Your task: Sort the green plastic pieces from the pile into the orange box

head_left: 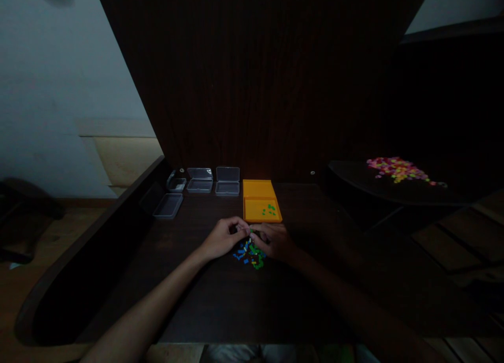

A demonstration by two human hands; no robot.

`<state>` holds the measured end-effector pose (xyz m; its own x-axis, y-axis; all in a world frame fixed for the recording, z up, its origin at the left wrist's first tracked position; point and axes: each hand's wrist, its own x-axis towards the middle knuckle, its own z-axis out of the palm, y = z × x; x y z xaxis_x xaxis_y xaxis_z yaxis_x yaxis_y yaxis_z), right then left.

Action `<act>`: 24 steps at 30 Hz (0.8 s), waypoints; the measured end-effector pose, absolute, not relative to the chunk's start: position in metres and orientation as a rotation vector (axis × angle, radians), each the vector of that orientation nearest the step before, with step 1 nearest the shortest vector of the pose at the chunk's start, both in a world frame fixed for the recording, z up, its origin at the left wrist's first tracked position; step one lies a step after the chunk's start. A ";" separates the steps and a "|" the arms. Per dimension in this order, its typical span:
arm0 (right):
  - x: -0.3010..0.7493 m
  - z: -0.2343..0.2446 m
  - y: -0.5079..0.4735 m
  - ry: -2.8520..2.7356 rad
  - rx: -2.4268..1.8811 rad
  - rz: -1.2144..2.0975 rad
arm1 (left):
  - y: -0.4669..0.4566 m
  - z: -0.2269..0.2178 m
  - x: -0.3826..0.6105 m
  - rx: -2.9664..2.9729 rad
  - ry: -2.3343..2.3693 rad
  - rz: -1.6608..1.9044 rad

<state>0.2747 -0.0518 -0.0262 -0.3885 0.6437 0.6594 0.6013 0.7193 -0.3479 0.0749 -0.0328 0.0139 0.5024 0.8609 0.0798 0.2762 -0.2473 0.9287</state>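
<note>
My left hand point(228, 237) and my right hand point(273, 241) meet fingertip to fingertip over the dark table. Between their pinched fingers a small green piece point(251, 230) shows, mostly covered, so its exact kind is hard to make out. Just below the hands lies a loose pile of small blue, green and yellow building-block pieces point(252, 253). Directly beyond the hands stands an open yellow box point(255, 216) with its lid tipped back. Several small green pieces point(269, 210) lie in its right half.
Open clear plastic boxes point(227, 188) line the back left, with another clear box point(168, 206) nearer the left side panel point(98, 247). On a dark raised shelf point(354, 182) at right sits a heap of pink, red and yellow bits point(399, 169). A dark wooden panel point(255, 79) rises behind.
</note>
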 end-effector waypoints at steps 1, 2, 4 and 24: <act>0.275 -0.026 -0.052 -2.107 -0.946 0.074 | -0.033 0.014 0.075 1.772 0.954 0.757; 0.274 -0.026 -0.052 -2.113 -0.952 0.084 | -0.032 0.014 0.075 1.764 0.950 0.758; 0.274 -0.026 -0.052 -2.116 -0.959 0.098 | -0.032 0.014 0.074 1.749 0.947 0.757; 0.318 0.001 0.006 -2.217 -1.189 0.118 | -0.031 0.002 0.070 2.392 0.925 0.764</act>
